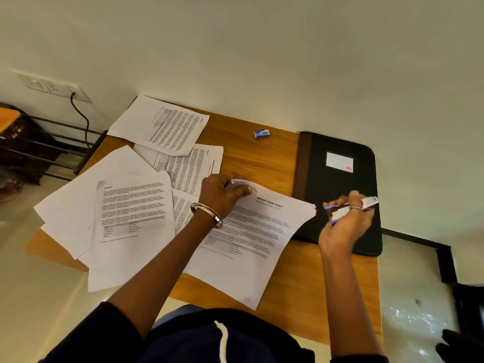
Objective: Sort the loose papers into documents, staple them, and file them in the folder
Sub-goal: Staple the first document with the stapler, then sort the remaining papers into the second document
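While the left hand (pixel 222 192) is pinching one report (pixel 251 239), the right hand (pixel 345 224) is gripping the stapler (pixel 351 208); papers (pixel 125 213) at left and the shut folder (pixel 337 189) are awaiting.

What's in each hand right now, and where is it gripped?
The left hand pinches the Sample Health Report papers at their top corner. The right hand grips the stapler around its middle.

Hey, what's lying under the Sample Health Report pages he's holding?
Under the white Sample Health Report pages lie the wooden table and, at their left edge, another printed sheet. Their right corner overlaps the black folder. Anything else beneath is covered.
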Motion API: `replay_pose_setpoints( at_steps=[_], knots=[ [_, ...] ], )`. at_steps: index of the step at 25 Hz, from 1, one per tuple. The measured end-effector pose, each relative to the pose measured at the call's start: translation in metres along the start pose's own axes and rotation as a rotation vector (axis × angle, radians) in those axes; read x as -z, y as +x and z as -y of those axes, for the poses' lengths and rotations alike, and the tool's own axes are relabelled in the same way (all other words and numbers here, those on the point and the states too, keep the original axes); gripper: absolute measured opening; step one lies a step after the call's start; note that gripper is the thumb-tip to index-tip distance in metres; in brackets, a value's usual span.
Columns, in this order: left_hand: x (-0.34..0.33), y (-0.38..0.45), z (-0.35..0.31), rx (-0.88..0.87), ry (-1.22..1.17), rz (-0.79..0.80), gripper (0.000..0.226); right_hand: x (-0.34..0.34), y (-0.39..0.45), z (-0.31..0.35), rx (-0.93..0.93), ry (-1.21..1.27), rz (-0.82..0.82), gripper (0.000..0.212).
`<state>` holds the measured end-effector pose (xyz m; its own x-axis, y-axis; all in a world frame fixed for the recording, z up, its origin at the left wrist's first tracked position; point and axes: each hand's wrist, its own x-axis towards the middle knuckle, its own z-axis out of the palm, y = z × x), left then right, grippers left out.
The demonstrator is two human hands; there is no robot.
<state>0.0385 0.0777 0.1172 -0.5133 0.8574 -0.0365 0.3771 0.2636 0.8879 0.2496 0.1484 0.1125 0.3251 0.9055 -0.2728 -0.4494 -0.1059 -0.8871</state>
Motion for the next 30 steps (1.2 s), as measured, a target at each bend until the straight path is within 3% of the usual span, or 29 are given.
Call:
replay_pose_setpoints(
  at_steps=[1, 3, 4, 6, 8, 11, 14, 17, 18, 20, 21, 22, 23, 26, 28, 30],
  knots=[
    [0.001, 0.001, 0.0, 0.012, -0.014, -0.01, 0.016, 0.013, 0.007, -0.003, -0.048, -0.088, -0.032, 0.009],
    [0.003, 0.002, -0.004, 0.031, -0.075, -0.013, 0.013, 0.04, 0.013, -0.023, -0.254, -0.296, 0.088, 0.012],
    [0.005, 0.002, -0.007, 0.042, -0.114, -0.015, 0.012, 0.05, 0.01, -0.033, -0.349, -0.414, 0.215, 0.018],
    [0.006, 0.003, -0.011, 0.097, -0.212, -0.07, 0.012, 0.068, -0.002, -0.047, -0.396, -0.603, 0.561, 0.05],
    [0.007, 0.007, -0.004, 0.22, -0.34, -0.189, 0.018, 0.075, -0.011, -0.05, -0.445, -0.606, 0.715, 0.071],
    [0.005, 0.008, 0.017, 0.35, -0.307, -0.237, 0.038, 0.077, -0.009, -0.048, -0.582, -0.6, 0.637, 0.055],
    [0.0, -0.011, 0.041, 0.466, -0.234, -0.24, 0.052, 0.076, 0.007, -0.069, -0.665, -0.803, 0.495, 0.053],
    [0.006, -0.035, 0.078, 0.531, -0.123, -0.247, 0.035, 0.068, 0.009, -0.09, -0.527, -1.047, 0.495, 0.044],
    [0.01, -0.04, 0.089, 0.544, -0.117, -0.247, 0.026, 0.065, 0.004, -0.095, -0.356, -1.221, 0.504, 0.041],
    [0.019, -0.05, 0.106, 0.567, -0.153, -0.254, 0.015, 0.056, -0.013, -0.103, 0.236, -1.604, 0.398, 0.041],
    [0.025, -0.054, 0.113, 0.573, -0.169, -0.263, 0.013, 0.048, -0.024, -0.109, 0.493, -1.676, 0.359, 0.041],
    [0.032, -0.055, 0.119, 0.567, -0.177, -0.268, 0.014, 0.038, -0.036, -0.117, 0.632, -1.692, 0.375, 0.042],
    [0.039, -0.056, 0.126, 0.552, -0.18, -0.266, 0.014, 0.026, -0.048, -0.13, 0.664, -1.699, 0.451, 0.044],
    [0.065, -0.053, 0.142, 0.525, -0.185, -0.238, 0.016, 0.013, -0.067, -0.176, 0.522, -1.856, 0.744, 0.055],
    [0.09, -0.046, 0.155, 0.524, -0.193, -0.22, 0.017, 0.014, -0.074, -0.192, 0.386, -1.984, 0.721, 0.061],
    [0.122, -0.036, 0.173, 0.513, -0.199, -0.217, 0.019, -0.001, -0.09, -0.196, 0.317, -2.06, 0.532, 0.068]
  ],
)
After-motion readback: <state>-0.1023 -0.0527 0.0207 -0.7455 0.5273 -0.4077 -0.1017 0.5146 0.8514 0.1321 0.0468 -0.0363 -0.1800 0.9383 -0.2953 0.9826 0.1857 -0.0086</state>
